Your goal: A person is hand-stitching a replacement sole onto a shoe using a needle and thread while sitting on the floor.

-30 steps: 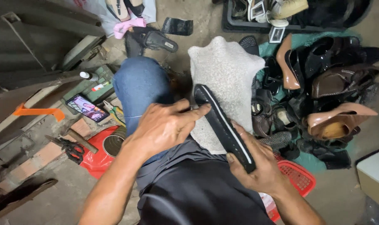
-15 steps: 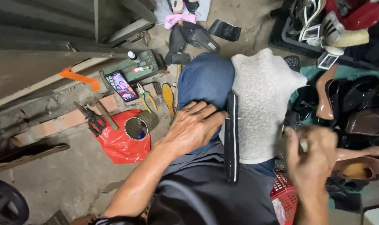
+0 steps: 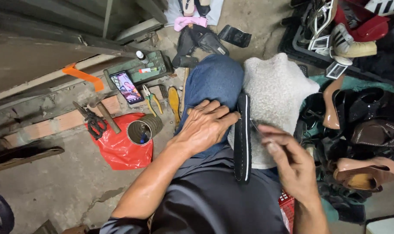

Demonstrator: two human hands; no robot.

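Head view: open tin can [image 3: 141, 131] on red bag [image 3: 121, 149], contents unclear.

A rough grey concrete floor [image 3: 62, 186] carries everything. On it lie a red plastic bag [image 3: 119, 149] with an open tin can [image 3: 141, 130] on its edge, a hammer [image 3: 106, 116], a phone [image 3: 126, 87] (screen lit), yellow-handled pliers [image 3: 151, 99] and a green tool case [image 3: 138, 69]. To the right, a heap of shoes [image 3: 357, 125] spreads beside a black crate [image 3: 299, 43].
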